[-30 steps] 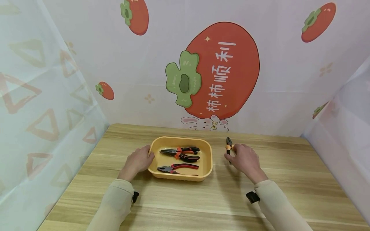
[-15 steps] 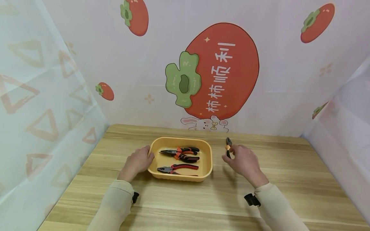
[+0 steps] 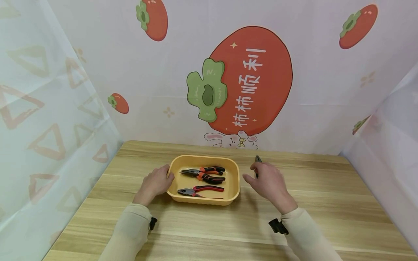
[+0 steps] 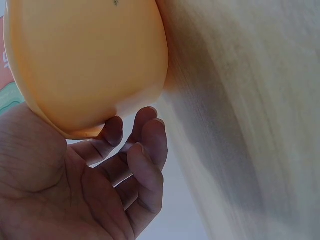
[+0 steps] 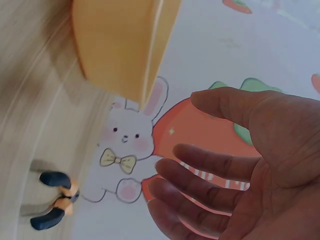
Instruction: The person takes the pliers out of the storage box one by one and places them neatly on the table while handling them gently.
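Note:
My left hand (image 3: 155, 182) grips the left end of a yellow plastic tray (image 3: 204, 156), its thumb at the rim and fingers curled outside, as the left wrist view shows. Inside the tray lie black-and-orange long-nose pliers (image 3: 209, 177) and, in front of them, red-and-black combination pliers (image 3: 209, 187), partly hidden by the near wall. Right of the tray, my right hand (image 3: 268, 181) hovers over small pliers, hiding most of them in the head view. The right wrist view shows these small pliers' black and orange handles (image 5: 50, 179) on the table, apart from my spread, unladen fingers.
The wood-grain table (image 3: 202, 232) extends around the tray. A white printed backdrop (image 3: 320, 119) stands along its back edge, with white sheets at both sides. Each wrist carries a black camera mount (image 3: 278, 226).
My right hand has let go of the small pliers and moved left toward the tray, its fingers opening. The small pliers stay on the table. My left hand and the tray have not moved.

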`<state>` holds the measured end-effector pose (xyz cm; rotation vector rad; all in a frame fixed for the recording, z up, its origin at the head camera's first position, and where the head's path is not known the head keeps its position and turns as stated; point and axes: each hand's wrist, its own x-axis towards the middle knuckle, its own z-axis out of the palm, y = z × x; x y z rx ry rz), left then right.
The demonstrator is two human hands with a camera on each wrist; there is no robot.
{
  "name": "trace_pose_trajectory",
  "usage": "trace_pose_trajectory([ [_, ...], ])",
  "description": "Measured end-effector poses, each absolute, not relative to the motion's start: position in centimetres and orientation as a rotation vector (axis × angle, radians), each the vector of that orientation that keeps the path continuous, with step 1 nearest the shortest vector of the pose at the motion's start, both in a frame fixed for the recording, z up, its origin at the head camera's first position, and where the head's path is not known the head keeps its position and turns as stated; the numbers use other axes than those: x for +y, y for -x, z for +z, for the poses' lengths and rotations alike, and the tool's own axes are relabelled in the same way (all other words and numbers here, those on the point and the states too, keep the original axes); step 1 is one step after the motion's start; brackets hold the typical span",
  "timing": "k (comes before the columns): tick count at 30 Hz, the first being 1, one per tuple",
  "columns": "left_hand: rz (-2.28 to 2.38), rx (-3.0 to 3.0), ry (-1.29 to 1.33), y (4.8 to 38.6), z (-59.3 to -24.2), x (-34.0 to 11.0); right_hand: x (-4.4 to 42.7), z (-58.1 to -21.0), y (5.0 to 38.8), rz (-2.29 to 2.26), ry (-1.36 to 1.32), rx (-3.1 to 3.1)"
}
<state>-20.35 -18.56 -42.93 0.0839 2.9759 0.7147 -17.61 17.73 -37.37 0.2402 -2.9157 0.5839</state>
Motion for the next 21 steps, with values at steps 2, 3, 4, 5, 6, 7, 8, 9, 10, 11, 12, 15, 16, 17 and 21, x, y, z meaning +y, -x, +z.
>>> trace_pose_trajectory([
  [2, 0.716, 2.974, -0.083, 20.3, -43.0, -18.5, 17.2, -37.2, 17.6, 0.586, -0.247, -2.913],
  [3, 0.717, 2.973, -0.082, 20.3, -43.0, -18.5, 17.0, -37.1, 17.5, 0.582, -0.251, -2.912],
  [4, 0.717, 2.972, -0.081, 20.3, -43.0, -18.5, 16.7, -37.0, 17.5, 0.576, -0.256, -2.911],
  [5, 0.718, 2.970, -0.079, 20.3, -43.0, -18.5, 16.5, -36.9, 17.5, 0.570, -0.262, -2.911],
  [6, 0.719, 2.969, -0.078, 20.3, -43.0, -18.5, 16.3, -36.9, 17.5, 0.566, -0.270, -2.912],
  [7, 0.718, 2.969, -0.077, 20.3, -42.9, -18.5, 16.0, -36.8, 17.4, 0.563, -0.276, -2.917],
  [8, 0.720, 2.968, -0.077, 20.3, -42.9, -18.5, 15.7, -36.7, 17.4, 0.559, -0.286, -2.915],
  [9, 0.721, 2.967, -0.077, 20.3, -42.9, -18.6, 15.5, -36.7, 17.4, 0.557, -0.297, -2.913],
  [10, 0.723, 2.967, -0.077, 20.3, -42.9, -18.6, 15.3, -36.6, 17.4, 0.555, -0.305, -2.915],
  [11, 0.725, 2.966, -0.077, 20.3, -42.9, -18.6, 15.0, -36.6, 17.4, 0.551, -0.314, -2.914],
  [12, 0.726, 2.966, -0.078, 20.3, -42.9, -18.6, 14.8, -36.6, 17.4, 0.548, -0.323, -2.914],
  [15, 0.726, 2.967, -0.081, 20.3, -43.0, -18.6, 14.3, -36.6, 17.6, 0.547, -0.345, -2.912],
  [16, 0.726, 2.967, -0.081, 20.3, -43.0, -18.6, 14.1, -36.6, 17.6, 0.548, -0.351, -2.915],
  [17, 0.725, 2.966, -0.083, 20.3, -43.0, -18.6, 13.9, -36.6, 17.7, 0.548, -0.360, -2.914],
  [21, 0.726, 2.964, -0.086, 20.4, -43.0, -18.6, 13.3, -36.6, 17.8, 0.547, -0.389, -2.912],
])
